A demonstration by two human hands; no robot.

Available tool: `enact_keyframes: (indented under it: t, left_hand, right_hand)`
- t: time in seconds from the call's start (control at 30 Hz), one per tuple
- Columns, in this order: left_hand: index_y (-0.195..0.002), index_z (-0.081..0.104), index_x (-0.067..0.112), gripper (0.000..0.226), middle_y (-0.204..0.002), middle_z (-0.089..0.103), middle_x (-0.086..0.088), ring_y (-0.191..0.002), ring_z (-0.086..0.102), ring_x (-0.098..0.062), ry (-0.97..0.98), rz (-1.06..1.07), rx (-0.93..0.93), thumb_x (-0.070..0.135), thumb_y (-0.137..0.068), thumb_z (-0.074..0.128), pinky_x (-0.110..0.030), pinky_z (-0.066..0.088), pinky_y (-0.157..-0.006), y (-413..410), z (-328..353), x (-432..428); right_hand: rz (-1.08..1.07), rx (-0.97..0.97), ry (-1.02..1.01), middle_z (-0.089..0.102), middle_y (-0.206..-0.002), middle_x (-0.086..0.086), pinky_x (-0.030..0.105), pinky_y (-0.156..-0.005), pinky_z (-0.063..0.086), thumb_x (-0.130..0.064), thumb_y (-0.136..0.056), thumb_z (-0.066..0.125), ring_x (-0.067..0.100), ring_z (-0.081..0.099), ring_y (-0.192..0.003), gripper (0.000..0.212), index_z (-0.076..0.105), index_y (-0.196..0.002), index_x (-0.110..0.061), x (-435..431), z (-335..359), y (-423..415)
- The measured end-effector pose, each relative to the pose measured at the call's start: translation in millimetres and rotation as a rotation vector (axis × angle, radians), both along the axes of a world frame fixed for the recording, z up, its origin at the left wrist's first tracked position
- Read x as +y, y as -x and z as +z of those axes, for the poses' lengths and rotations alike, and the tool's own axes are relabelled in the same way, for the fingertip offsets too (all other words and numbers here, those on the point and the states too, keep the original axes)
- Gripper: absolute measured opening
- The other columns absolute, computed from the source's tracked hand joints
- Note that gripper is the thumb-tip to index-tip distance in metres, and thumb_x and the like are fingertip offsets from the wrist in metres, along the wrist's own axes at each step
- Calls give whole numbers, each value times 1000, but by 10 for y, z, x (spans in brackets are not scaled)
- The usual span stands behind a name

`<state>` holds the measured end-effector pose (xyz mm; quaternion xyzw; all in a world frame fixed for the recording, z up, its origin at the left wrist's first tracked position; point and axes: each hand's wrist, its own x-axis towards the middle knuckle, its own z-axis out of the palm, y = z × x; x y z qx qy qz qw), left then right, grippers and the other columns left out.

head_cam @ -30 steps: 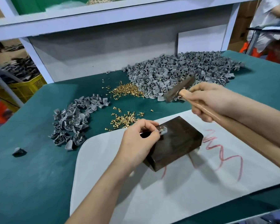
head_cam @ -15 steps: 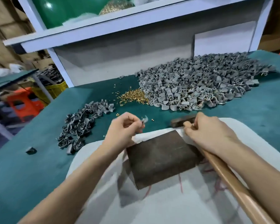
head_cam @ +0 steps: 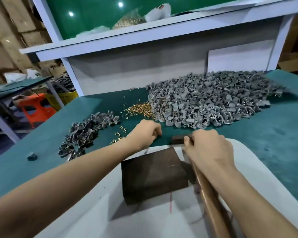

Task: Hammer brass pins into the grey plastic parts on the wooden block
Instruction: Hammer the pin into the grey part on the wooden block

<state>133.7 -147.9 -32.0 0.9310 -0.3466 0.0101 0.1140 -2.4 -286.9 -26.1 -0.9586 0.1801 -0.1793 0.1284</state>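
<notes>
Wooden block [head_cam: 155, 174] sits on white pad [head_cam: 162, 224], its top now bare; the grey part pinched there a second ago is gone. Right hand [head_cam: 208, 150] grips hammer [head_cam: 178, 140] near the head, lowered from its swing. Left hand [head_cam: 144, 134] has moved to green mat [head_cam: 265, 134], fingers curled; contents hidden, cannot tell. Probably between pieces. Loose brass pins [head_cam: 119, 136] lie beside it. Pin heap [head_cam: 141, 109] and grey parts pile [head_cam: 213, 100] are beyond, with nothing blocking reach.
</notes>
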Motion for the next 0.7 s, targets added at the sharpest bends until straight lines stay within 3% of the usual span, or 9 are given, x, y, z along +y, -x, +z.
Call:
enact_keyframes:
  t: [0.07, 0.13, 0.2, 0.27, 0.33, 0.4, 0.5, 0.63, 0.7]
  left_hand:
    - [-103, 67, 11, 30, -93, 69, -6, -83, 60, -16, 29, -22, -32, -5, -83, 51, -26, 47, -83, 68, 15, 10]
    - [-108, 65, 14, 30, -87, 68, -4, -72, 56, -10, 191, -36, 23, -2, -84, 56, -21, 45, -78, 184, 84, -16]
    - [-103, 61, 21, 28, -82, 67, -2, -69, 60, -9, 442, -40, 148, 1, -84, 63, -19, 47, -74, 345, 180, -64]
    - [-95, 56, 26, 33, -78, 67, -4, -68, 65, -12, 655, -46, 346, -5, -84, 60, -24, 54, -72, 534, 230, -106]
    - [-93, 53, 20, 35, -74, 64, -8, -62, 65, -11, 864, -30, 583, -14, -86, 51, -28, 58, -67, 675, 223, -89]
    - [-97, 53, 14, 27, -74, 63, -10, -65, 64, -14, 989, 12, 724, -12, -88, 54, -32, 58, -74, 730, 227, -34]
    - [-99, 55, 14, 22, -72, 65, -7, -65, 65, -13, 1032, 51, 825, -4, -88, 60, -32, 56, -79, 732, 221, 71]
    - [-99, 58, 16, 10, -72, 69, -1, -66, 67, -11, 1006, 68, 946, 9, -92, 58, -28, 57, -74, 697, 271, 152]
    - [-99, 59, 20, 8, -79, 71, 2, -72, 68, -11, 861, 76, 775, 14, -94, 57, -28, 56, -74, 565, 316, 294]
  right_hand:
    - [26, -58, -15, 55, -72, 3, 30, -61, 36, -40, -93, 44, 31, 59, -77, 28, 47, -75, -20, 22, -16, -2]
    - [72, -132, -108, 64, -84, 5, 31, -63, 41, -39, -91, 51, 31, 60, -82, 19, 55, -85, -22, 39, -38, -12]
    - [184, -238, -266, 65, -93, 3, 33, -74, 48, -30, -88, 60, 28, 60, -88, 12, 61, -98, -23, 62, -63, -32]
    - [308, -317, -277, 63, -99, 3, 39, -80, 49, -17, -86, 65, 27, 60, -91, 19, 65, -105, -17, 77, -92, -46]
    - [363, -397, -225, 64, -93, 5, 39, -78, 49, -9, -83, 67, 27, 60, -86, 16, 68, -98, -11, 89, -104, -47]
    - [393, -487, -243, 65, -83, 4, 28, -72, 45, -4, -78, 72, 23, 60, -77, 10, 70, -87, -9, 83, -90, -31]
    - [445, -551, -222, 64, -75, 3, 21, -66, 39, 1, -75, 74, 18, 57, -69, 9, 69, -78, -6, 105, -79, -14]
    - [469, -571, -175, 61, -72, 2, 24, -65, 40, 2, -74, 75, 20, 56, -67, 13, 65, -73, -6, 132, -102, -25]
    - [443, -551, -200, 60, -72, 2, 26, -64, 41, 2, -74, 75, 19, 56, -65, 14, 64, -73, -7, 144, -117, -28]
